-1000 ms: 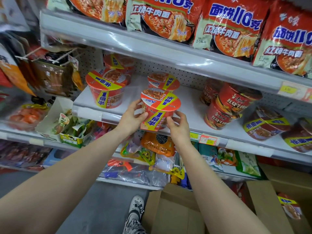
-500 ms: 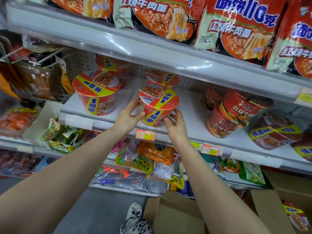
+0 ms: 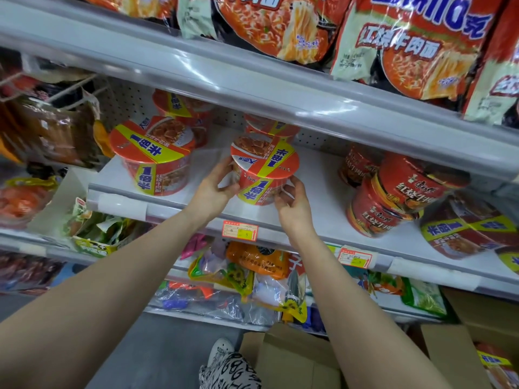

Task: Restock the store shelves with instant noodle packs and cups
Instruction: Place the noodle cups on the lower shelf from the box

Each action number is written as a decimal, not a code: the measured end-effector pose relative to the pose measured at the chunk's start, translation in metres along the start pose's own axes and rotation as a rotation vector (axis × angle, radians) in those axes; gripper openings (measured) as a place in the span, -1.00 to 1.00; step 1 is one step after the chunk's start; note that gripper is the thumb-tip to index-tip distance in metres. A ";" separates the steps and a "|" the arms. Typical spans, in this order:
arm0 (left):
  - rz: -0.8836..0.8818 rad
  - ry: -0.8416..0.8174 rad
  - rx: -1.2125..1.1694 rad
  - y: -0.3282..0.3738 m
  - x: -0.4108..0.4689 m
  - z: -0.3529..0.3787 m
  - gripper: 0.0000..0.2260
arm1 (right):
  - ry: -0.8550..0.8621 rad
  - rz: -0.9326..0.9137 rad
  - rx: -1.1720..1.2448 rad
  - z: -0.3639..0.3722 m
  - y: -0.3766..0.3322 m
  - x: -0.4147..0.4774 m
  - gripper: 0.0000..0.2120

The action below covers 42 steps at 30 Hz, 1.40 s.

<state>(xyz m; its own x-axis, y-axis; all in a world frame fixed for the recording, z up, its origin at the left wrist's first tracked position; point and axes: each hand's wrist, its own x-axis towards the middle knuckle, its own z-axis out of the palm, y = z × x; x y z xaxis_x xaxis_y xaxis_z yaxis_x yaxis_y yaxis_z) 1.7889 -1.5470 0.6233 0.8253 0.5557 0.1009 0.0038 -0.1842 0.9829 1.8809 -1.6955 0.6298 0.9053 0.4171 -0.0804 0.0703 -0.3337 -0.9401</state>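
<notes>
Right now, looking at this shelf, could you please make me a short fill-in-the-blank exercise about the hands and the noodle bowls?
1. The left hand and the right hand grip a round orange noodle bowl with a ____ band across its lid.
2. A matching bowl stands on the white metal shelf to the ____ of the held one.
3. The flat red noodle packs sit one level ____ the bowls.
4. The brown cardboard box stands on the ____.
Missing words: yellow; left; above; floor.

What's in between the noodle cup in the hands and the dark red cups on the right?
Just bare white shelf, seen in the head view. The right hand holds the noodle cup on that side; the dark red cups stand apart.
</notes>
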 end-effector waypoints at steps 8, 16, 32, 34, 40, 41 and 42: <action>0.029 -0.050 0.044 -0.007 -0.018 -0.005 -0.45 | -0.009 -0.014 0.000 -0.002 0.003 -0.018 -0.47; -0.090 -0.064 0.096 0.030 -0.067 -0.008 -0.52 | -0.010 0.006 -0.044 -0.015 -0.008 -0.068 -0.40; 0.133 -0.242 0.236 0.082 -0.129 0.085 -0.69 | 0.082 -0.170 -0.093 -0.116 0.017 -0.146 -0.53; 0.167 -0.280 0.249 0.086 -0.139 0.109 -0.69 | 0.103 -0.156 -0.102 -0.140 0.025 -0.157 -0.52; 0.210 -0.397 0.233 0.116 -0.162 0.206 -0.71 | 0.216 -0.140 -0.161 -0.248 0.057 -0.186 -0.53; 0.208 -0.420 0.216 0.121 -0.167 0.226 -0.71 | 0.239 -0.134 -0.169 -0.269 0.064 -0.192 -0.53; 0.212 -0.442 0.216 0.128 -0.172 0.246 -0.72 | 0.262 -0.129 -0.169 -0.291 0.071 -0.199 -0.54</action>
<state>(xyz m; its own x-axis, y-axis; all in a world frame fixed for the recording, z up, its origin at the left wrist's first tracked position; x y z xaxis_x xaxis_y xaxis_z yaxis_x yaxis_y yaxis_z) 1.7867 -1.8659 0.6935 0.9795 0.1017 0.1738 -0.1117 -0.4438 0.8891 1.8279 -2.0480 0.6760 0.9598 0.2409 0.1443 0.2400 -0.4370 -0.8669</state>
